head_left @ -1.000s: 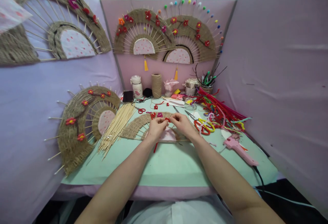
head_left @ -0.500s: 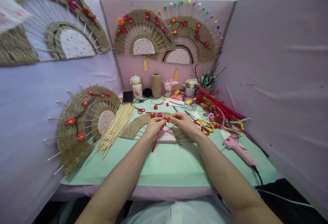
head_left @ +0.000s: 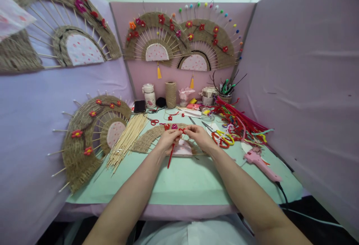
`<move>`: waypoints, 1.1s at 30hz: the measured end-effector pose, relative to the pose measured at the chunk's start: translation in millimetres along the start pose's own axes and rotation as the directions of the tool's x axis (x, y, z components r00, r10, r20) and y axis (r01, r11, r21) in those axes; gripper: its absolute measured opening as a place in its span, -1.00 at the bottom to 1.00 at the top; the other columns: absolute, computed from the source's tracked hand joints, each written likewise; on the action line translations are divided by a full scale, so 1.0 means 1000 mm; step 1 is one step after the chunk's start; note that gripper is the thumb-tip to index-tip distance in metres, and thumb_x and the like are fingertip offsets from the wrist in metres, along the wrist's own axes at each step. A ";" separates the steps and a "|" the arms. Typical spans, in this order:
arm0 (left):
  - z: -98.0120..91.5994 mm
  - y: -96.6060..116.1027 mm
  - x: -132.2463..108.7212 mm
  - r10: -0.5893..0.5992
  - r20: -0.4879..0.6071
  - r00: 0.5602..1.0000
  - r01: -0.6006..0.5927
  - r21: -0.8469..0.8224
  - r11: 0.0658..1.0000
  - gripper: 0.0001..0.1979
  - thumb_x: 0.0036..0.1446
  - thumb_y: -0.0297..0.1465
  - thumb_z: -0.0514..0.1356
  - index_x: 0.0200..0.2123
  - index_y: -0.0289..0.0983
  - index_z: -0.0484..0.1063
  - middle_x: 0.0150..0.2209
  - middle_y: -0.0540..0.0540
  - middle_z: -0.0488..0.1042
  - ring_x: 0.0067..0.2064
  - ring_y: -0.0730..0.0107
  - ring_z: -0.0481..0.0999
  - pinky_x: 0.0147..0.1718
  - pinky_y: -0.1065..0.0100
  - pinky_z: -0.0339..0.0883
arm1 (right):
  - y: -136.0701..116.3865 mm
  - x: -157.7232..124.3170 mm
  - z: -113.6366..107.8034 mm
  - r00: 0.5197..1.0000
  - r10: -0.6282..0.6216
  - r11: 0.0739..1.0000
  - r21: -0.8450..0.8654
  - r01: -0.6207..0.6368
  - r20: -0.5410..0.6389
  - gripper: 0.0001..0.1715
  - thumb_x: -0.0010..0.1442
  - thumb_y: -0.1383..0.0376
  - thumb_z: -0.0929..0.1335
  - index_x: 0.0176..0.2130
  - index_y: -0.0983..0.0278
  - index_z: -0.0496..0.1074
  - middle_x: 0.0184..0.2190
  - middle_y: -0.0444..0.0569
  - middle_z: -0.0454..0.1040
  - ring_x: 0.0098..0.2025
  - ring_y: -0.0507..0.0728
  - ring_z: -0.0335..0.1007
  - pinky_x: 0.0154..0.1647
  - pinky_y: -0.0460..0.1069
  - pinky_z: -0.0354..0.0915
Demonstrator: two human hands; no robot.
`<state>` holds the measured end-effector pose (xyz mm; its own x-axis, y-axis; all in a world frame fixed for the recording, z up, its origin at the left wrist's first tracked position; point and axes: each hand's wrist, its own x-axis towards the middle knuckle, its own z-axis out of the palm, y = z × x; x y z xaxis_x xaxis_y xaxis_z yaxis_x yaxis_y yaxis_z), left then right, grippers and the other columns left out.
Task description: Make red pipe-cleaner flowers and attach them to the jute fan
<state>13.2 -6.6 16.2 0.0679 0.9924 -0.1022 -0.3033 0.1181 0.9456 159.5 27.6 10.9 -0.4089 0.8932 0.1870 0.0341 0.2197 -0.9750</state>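
Observation:
Between my fingertips, over the middle of the table, is a red pipe cleaner [head_left: 170,156] with small loops bent at its upper end. My left hand [head_left: 169,140] pinches it, and its straight tail hangs below that hand toward me. My right hand [head_left: 199,137] grips the looped end between thumb and forefinger. Under both hands lies a twine-woven fan [head_left: 147,140], partly covered by them, with a pink dotted half-round centre [head_left: 183,147]. Red and magenta flowers [head_left: 174,126] sit at its upper edge.
Wooden sticks [head_left: 127,140] lie left of the fan. To the right are yellow-handled scissors [head_left: 228,137], red-handled scissors [head_left: 220,142], a heap of pipe cleaners [head_left: 238,119] and a corded pink glue gun [head_left: 263,165]. A twine spool [head_left: 171,94] and white bottle [head_left: 149,96] stand behind.
My right hand has shifted slightly left, bringing its fingertips closer to my left hand's. The pipe cleaner's looped end has turned a little, and its hanging tail has shifted slightly.

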 end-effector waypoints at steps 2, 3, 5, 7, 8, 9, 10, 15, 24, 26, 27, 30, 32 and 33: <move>0.000 0.001 -0.001 -0.004 -0.025 1.000 0.004 -0.011 1.000 -0.72 -0.31 -0.32 0.34 -0.59 -0.38 0.35 -0.63 0.03 0.29 -0.64 0.71 0.13 -0.70 0.56 -0.12 | 0.004 0.002 0.004 1.000 -0.005 0.999 0.039 0.006 -0.025 -0.69 -0.03 0.09 0.35 -0.44 0.31 0.37 -0.53 -0.17 0.37 -0.51 -0.04 0.16 -0.46 -0.12 0.09; 0.000 0.001 0.000 -0.003 -0.041 0.999 0.003 -0.012 1.000 -0.72 -0.32 -0.32 0.34 -0.57 -0.39 0.37 -0.61 0.01 0.32 -0.63 0.69 0.16 -0.69 0.56 -0.07 | 0.005 0.002 0.006 0.999 -0.002 0.999 0.053 0.004 -0.038 -0.69 -0.03 0.09 0.35 -0.44 0.31 0.37 -0.53 -0.17 0.37 -0.52 -0.04 0.16 -0.47 -0.12 0.09; 0.001 -0.001 0.000 0.008 -0.076 0.997 -0.008 -0.008 1.000 -0.72 -0.32 -0.33 0.34 -0.54 -0.40 0.40 -0.59 -0.02 0.37 -0.61 0.67 0.23 -0.65 0.55 0.04 | 0.009 0.004 0.008 0.998 0.013 0.997 0.079 -0.009 -0.058 -0.68 -0.05 0.08 0.35 -0.44 0.31 0.36 -0.53 -0.17 0.37 -0.53 -0.04 0.16 -0.48 -0.12 0.09; 0.002 -0.005 0.002 0.035 -0.108 0.994 -0.035 0.004 0.999 -0.74 -0.31 -0.35 0.33 -0.53 -0.40 0.41 -0.58 -0.04 0.40 -0.60 0.64 0.27 -0.62 0.53 0.10 | 0.011 0.004 0.011 0.997 0.040 0.993 0.110 -0.032 -0.072 -0.68 -0.07 0.09 0.36 -0.45 0.31 0.36 -0.53 -0.16 0.37 -0.53 -0.04 0.15 -0.49 -0.12 0.09; 0.003 -0.007 0.003 0.055 -0.128 0.990 -0.054 0.015 0.998 -0.75 -0.31 -0.36 0.32 -0.53 -0.40 0.41 -0.58 -0.05 0.41 -0.60 0.63 0.28 -0.61 0.52 0.12 | 0.011 0.004 0.013 0.995 0.058 0.990 0.135 -0.047 -0.078 -0.69 -0.08 0.09 0.36 -0.45 0.30 0.36 -0.53 -0.16 0.37 -0.53 -0.04 0.16 -0.49 -0.12 0.09; 0.004 -0.009 0.004 0.081 -0.153 0.985 -0.077 0.031 0.997 -0.77 -0.30 -0.36 0.31 -0.54 -0.40 0.41 -0.58 -0.05 0.42 -0.60 0.62 0.29 -0.60 0.52 0.14 | 0.012 0.004 0.015 0.993 0.079 0.984 0.169 -0.064 -0.085 -0.69 -0.09 0.10 0.37 -0.45 0.30 0.36 -0.54 -0.16 0.37 -0.54 -0.04 0.16 -0.49 -0.12 0.10; 0.004 -0.012 0.006 0.108 -0.181 0.978 -0.100 0.051 0.994 -0.78 -0.30 -0.37 0.30 -0.54 -0.40 0.41 -0.58 -0.05 0.42 -0.59 0.61 0.30 -0.59 0.51 0.15 | 0.012 0.003 0.017 0.990 0.102 0.975 0.205 -0.082 -0.092 -0.69 -0.10 0.10 0.37 -0.45 0.30 0.35 -0.54 -0.16 0.37 -0.54 -0.04 0.16 -0.50 -0.12 0.10; 0.009 -0.015 0.009 0.141 -0.276 0.951 -0.124 0.076 0.989 -0.81 -0.30 -0.40 0.28 -0.52 -0.37 0.41 -0.59 -0.03 0.42 -0.59 0.59 0.30 -0.59 0.51 0.15 | 0.012 0.002 0.020 0.979 0.170 0.957 0.257 -0.136 -0.114 -0.74 -0.06 0.12 0.33 -0.50 0.28 0.33 -0.60 -0.15 0.33 -0.56 -0.02 0.16 -0.51 -0.10 0.13; 0.006 -0.012 0.005 0.140 -0.231 0.963 -0.098 0.183 0.978 -0.90 -0.25 -0.42 0.21 -0.63 -0.34 0.37 -0.69 0.04 0.32 -0.66 0.63 0.19 -0.66 0.51 0.00 | 0.000 0.001 0.004 0.989 -0.025 0.995 -0.098 0.010 -0.148 -0.66 -0.02 0.09 0.33 -0.39 0.32 0.45 -0.44 -0.08 0.46 -0.39 0.03 0.30 -0.33 -0.08 0.20; 0.007 -0.013 0.004 0.166 -0.223 0.961 -0.117 0.219 0.969 -0.93 -0.24 -0.44 0.19 -0.64 -0.34 0.36 -0.70 0.06 0.30 -0.66 0.62 0.19 -0.66 0.51 0.00 | 0.001 0.001 0.005 0.991 -0.044 0.993 -0.113 0.030 -0.127 -0.67 -0.04 0.09 0.35 -0.42 0.33 0.43 -0.48 -0.09 0.44 -0.43 0.02 0.28 -0.35 -0.08 0.19; 0.008 -0.014 0.004 0.177 -0.223 0.959 -0.124 0.234 0.964 -0.93 -0.24 -0.45 0.18 -0.65 -0.34 0.36 -0.71 0.06 0.29 -0.66 0.61 0.19 -0.66 0.51 0.01 | 0.002 0.001 0.006 0.991 -0.049 0.991 -0.133 0.032 -0.125 -0.67 -0.04 0.08 0.35 -0.44 0.33 0.42 -0.50 -0.10 0.42 -0.46 0.02 0.26 -0.37 -0.08 0.18; 0.009 -0.017 0.005 0.185 -0.244 0.952 -0.124 0.248 0.961 -0.94 -0.25 -0.46 0.17 -0.66 -0.33 0.36 -0.72 0.06 0.29 -0.66 0.60 0.20 -0.66 0.51 0.04 | 0.006 0.000 0.009 0.984 -0.092 0.965 -0.256 0.050 -0.153 -0.70 0.00 0.10 0.32 -0.46 0.31 0.39 -0.53 -0.11 0.40 -0.48 0.02 0.23 -0.43 -0.08 0.15; 0.008 -0.019 0.007 0.165 -0.261 0.951 -0.106 0.226 0.968 -0.93 -0.25 -0.46 0.19 -0.66 -0.33 0.35 -0.70 0.04 0.32 -0.65 0.60 0.22 -0.65 0.51 0.07 | 0.007 -0.002 0.012 0.969 -0.154 0.928 -0.366 0.074 -0.193 -0.76 0.04 0.16 0.30 -0.47 0.29 0.38 -0.52 -0.11 0.40 -0.47 0.03 0.24 -0.41 -0.08 0.15; 0.008 -0.020 0.008 0.151 -0.268 0.952 -0.096 0.209 0.973 -0.92 -0.25 -0.46 0.19 -0.66 -0.34 0.35 -0.69 0.03 0.33 -0.65 0.60 0.23 -0.65 0.52 0.08 | 0.007 -0.003 0.014 0.960 -0.183 0.908 -0.412 0.082 -0.212 -0.80 0.04 0.19 0.29 -0.47 0.28 0.38 -0.52 -0.11 0.41 -0.45 0.04 0.25 -0.39 -0.08 0.15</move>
<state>27.5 -1.4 -1.2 -0.2359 0.9711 -0.0371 -0.1032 0.0129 0.9946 148.6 21.3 2.2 -0.2052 0.9005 0.3834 0.3728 0.4342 -0.8201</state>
